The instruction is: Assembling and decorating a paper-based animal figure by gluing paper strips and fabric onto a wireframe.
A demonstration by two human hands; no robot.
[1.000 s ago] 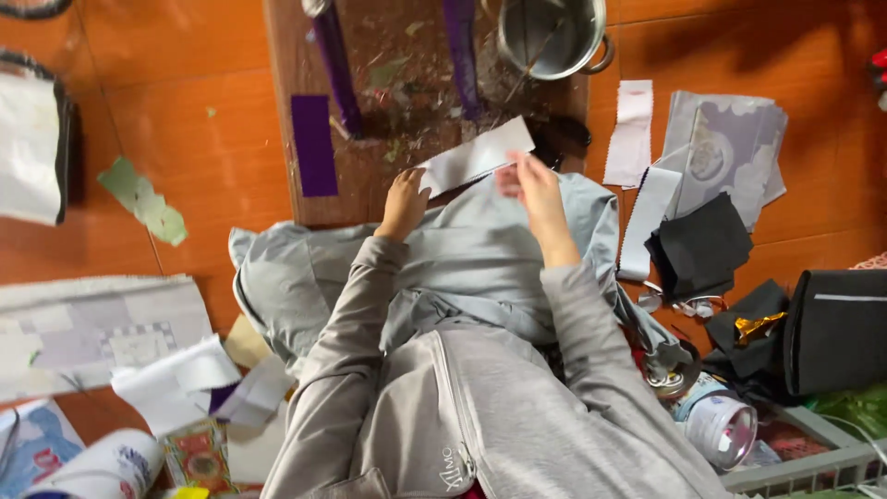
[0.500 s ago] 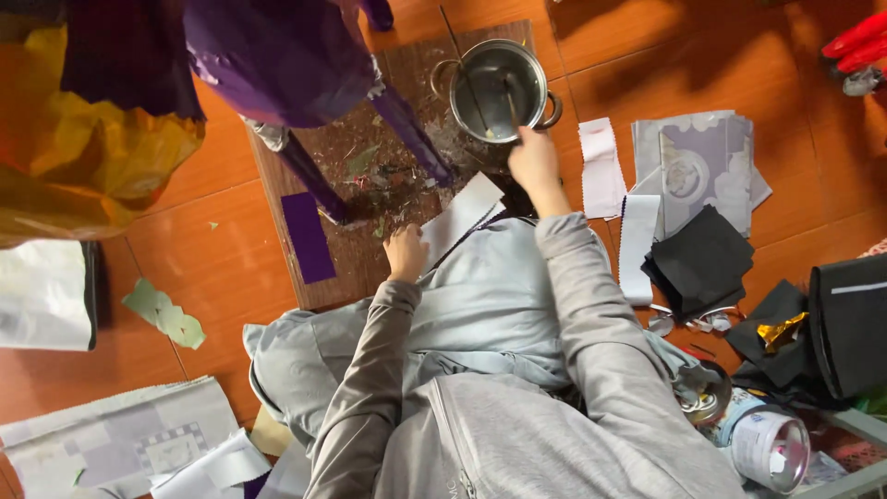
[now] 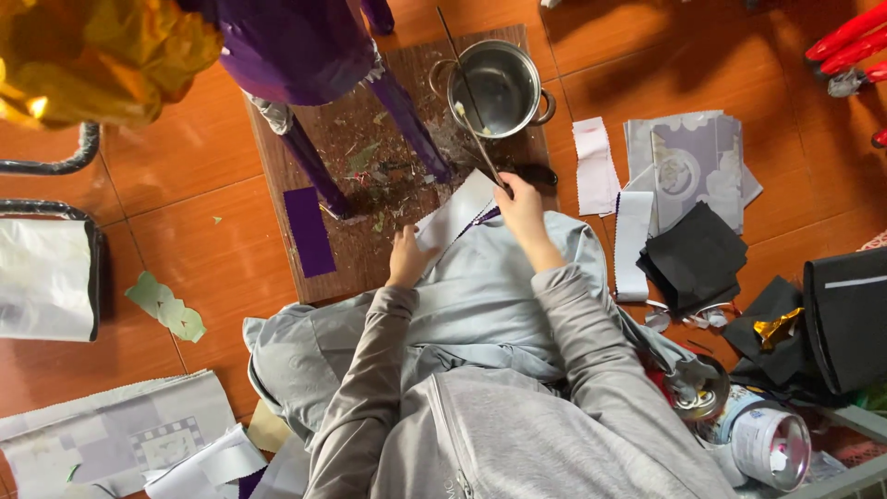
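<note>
Here my right hand (image 3: 520, 199) is closed around a thin stick (image 3: 471, 102) whose far end reaches into the pot (image 3: 497, 88) just beyond my fingers. The pot is steel with two handles, and holds a little pale paste at its bottom, nothing more that I can make out. My left hand (image 3: 405, 259) lies flat on a white paper strip (image 3: 455, 214), fingers spread, pinning it to my lap. The strip runs between both hands, its upper end near my right hand. Beyond my left hand lies a brown board (image 3: 370, 166) littered with scraps, with a purple strip (image 3: 309, 231) on it. To the right of my right hand sit more white strips (image 3: 594, 166) and black paper (image 3: 695, 254). Nearer me on that side, an open can (image 3: 767, 448) lies on its side; I cannot tell its contents.
</note>
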